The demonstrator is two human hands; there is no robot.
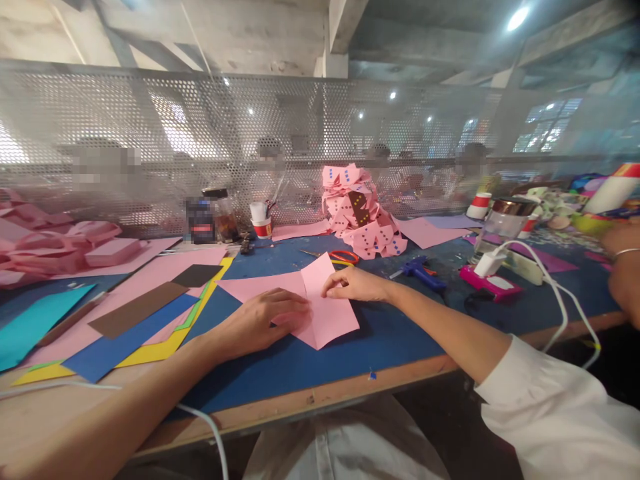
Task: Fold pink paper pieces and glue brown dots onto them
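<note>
A creased sheet of pink paper [330, 320] lies on the blue table mat in front of me, a fold running down it and its right panel slightly raised. My left hand [267, 317] rests flat over the left part of the sheet, fingers stretched out and pointing right. On the right panel, my right hand [357, 285] is closed, thumb and curled fingers meeting at the paper near the fold. Just behind it are orange-handled scissors [344, 257], partly hidden by the sheet. A blue glue gun [423, 272] lies to the right of my right hand.
Colored paper strips [135, 313] lie at left, near piled pink paper pieces [90, 243]. A stack of dotted pink paper shapes [360, 213] stands behind. Rightward are a pink power strip [490, 283] with a white cable, a lidded jar [505, 223] and another person's arm [625, 267].
</note>
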